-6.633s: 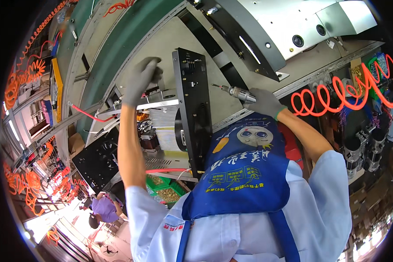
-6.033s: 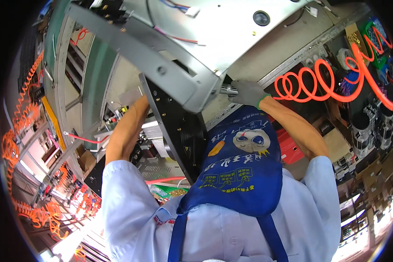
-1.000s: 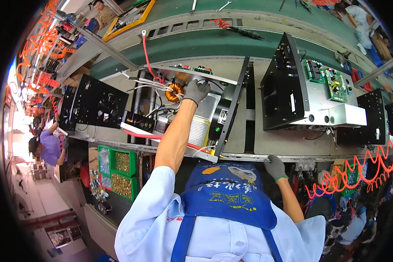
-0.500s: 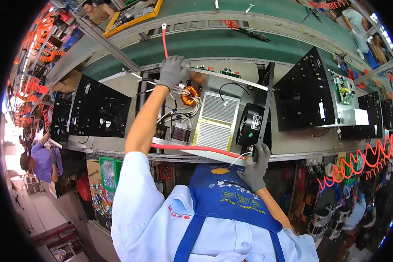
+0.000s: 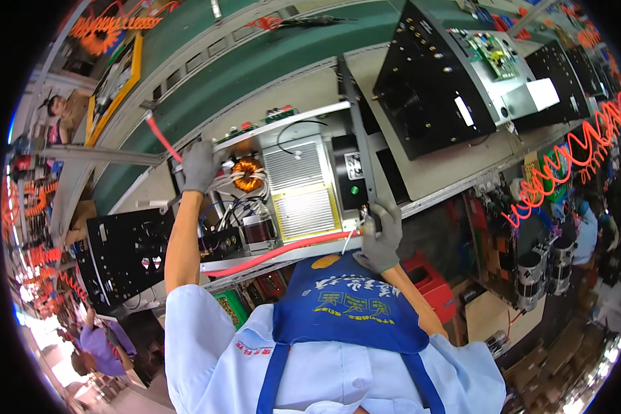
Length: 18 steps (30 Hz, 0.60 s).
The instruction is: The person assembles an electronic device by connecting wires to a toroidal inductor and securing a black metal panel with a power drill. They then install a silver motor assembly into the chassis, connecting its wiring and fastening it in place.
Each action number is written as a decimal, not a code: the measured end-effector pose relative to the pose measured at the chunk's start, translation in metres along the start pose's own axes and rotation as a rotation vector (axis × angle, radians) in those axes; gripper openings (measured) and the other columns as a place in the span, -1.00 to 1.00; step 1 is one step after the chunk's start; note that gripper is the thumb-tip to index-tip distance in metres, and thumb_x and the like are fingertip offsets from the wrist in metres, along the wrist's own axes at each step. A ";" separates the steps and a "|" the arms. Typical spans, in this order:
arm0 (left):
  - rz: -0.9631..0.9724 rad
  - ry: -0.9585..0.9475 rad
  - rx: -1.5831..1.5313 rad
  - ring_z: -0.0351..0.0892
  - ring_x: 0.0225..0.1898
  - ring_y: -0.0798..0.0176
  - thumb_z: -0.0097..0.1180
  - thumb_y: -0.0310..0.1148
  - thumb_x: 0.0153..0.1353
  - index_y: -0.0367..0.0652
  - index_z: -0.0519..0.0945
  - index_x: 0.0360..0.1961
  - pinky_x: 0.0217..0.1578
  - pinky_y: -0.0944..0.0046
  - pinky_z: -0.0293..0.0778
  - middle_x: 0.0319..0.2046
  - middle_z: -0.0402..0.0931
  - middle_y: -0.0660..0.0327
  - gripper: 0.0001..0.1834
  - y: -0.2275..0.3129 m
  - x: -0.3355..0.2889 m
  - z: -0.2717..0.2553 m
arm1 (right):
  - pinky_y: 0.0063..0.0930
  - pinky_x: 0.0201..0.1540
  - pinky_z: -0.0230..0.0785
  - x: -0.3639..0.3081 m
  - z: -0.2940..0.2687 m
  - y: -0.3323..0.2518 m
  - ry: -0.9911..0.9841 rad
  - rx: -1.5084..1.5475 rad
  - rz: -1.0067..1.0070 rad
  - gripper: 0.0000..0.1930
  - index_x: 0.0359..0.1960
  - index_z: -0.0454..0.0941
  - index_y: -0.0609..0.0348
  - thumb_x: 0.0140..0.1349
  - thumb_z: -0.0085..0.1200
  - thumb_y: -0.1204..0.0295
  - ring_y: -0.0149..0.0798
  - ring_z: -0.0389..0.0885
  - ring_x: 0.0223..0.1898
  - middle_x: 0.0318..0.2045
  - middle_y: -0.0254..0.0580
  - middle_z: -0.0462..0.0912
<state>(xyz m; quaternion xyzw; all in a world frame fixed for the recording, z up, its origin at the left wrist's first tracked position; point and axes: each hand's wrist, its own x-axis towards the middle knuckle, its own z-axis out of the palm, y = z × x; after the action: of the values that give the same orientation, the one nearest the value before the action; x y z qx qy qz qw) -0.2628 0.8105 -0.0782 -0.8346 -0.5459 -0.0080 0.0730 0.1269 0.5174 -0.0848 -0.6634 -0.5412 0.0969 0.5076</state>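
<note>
- On the flat gray bench top we've got one open, silvery, box-shaped metal chassis, right in front of us. What do we count inside?

- We make it one ring-shaped, copper-orange wire coil, one ribbed, silvery metal heatsink in two sections, and one black block with a pale label. Plus two red cables: a thick one along the near wall, and a lug-ended one poking out past the far left corner.

- And our hands? Two, both gray-gloved, yeah?

- Yep. Our left hand is on the far left corner, fingers bent; we can't tell if they pinch anything. Our right hand pinches the near end of the narrow, dark metal panel between thumb and fingers.

- Room to move?

- Tight on our left: one black-panelled unit sits just beside the chassis. On our right we see a strip of bench, then one big black-panelled unit. The near right corner is at the bench's front edge; we can't tell if it overhangs.
</note>
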 end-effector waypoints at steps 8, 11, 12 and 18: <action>-0.205 -0.021 0.066 0.61 -0.02 -0.16 0.00 0.13 0.40 -0.10 0.53 0.14 0.08 -0.17 0.43 -0.08 0.64 -0.04 -0.45 -0.015 -0.015 0.016 | -0.10 -0.02 0.49 0.098 0.027 0.065 -0.030 0.078 -0.159 -0.80 -0.17 0.60 0.27 0.17 0.11 0.50 0.13 0.61 -0.07 -0.10 0.07 0.62; -0.271 -0.025 0.076 0.61 0.01 -0.19 -0.03 0.15 0.41 -0.10 0.53 0.16 0.01 -0.18 0.47 -0.04 0.63 -0.07 -0.42 -0.006 -0.008 0.015 | -0.09 -0.02 0.50 0.122 0.028 0.078 -0.055 0.084 -0.201 -0.80 -0.16 0.61 0.27 0.20 0.09 0.49 0.13 0.61 -0.07 -0.09 0.06 0.62; -0.270 0.015 0.066 0.61 0.00 -0.20 -0.02 0.15 0.41 -0.10 0.54 0.14 -0.01 -0.18 0.48 -0.05 0.64 -0.07 -0.44 -0.004 -0.008 0.018 | -0.09 -0.01 0.50 0.123 0.027 0.080 -0.063 0.091 -0.204 -0.80 -0.16 0.61 0.27 0.20 0.09 0.49 0.13 0.61 -0.06 -0.08 0.06 0.62; -0.351 0.051 0.038 0.61 -0.07 -0.23 -0.03 0.22 0.40 -0.13 0.55 -0.11 -0.06 -0.21 0.47 -0.18 0.64 -0.07 -0.44 0.000 -0.008 0.024 | -0.09 0.05 0.48 0.117 0.007 0.076 -0.044 -0.033 -0.184 -0.63 0.06 0.53 0.24 0.27 0.19 0.35 0.15 0.58 0.02 -0.01 0.08 0.59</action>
<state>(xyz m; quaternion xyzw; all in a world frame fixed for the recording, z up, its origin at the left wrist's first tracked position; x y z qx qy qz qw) -0.2674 0.8058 -0.1031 -0.7243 -0.6814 -0.0315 0.1001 0.2156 0.6242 -0.0979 -0.6168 -0.6123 0.0555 0.4914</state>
